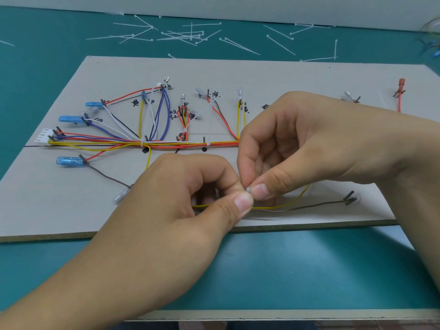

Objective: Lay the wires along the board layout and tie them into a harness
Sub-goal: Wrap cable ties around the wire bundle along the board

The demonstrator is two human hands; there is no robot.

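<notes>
A grey layout board (285,77) with pins and handwritten labels carries coloured wires. Red, yellow, blue and white wires run as one trunk (181,144) across its middle, bound by white ties. Near the front edge a yellow wire (273,207) and a brown wire (309,206) lie side by side. My left hand (190,198) and my right hand (297,144) meet over them, thumbs and forefingers pinching a small white cable tie (248,188). Most of the tie is hidden by my fingers.
Several loose white cable ties (190,35) lie scattered on the green mat (47,39) behind the board. Blue-sleeved terminals (70,161) and a white connector (44,136) sit at the board's left. A red terminal wire (400,94) stands at the far right.
</notes>
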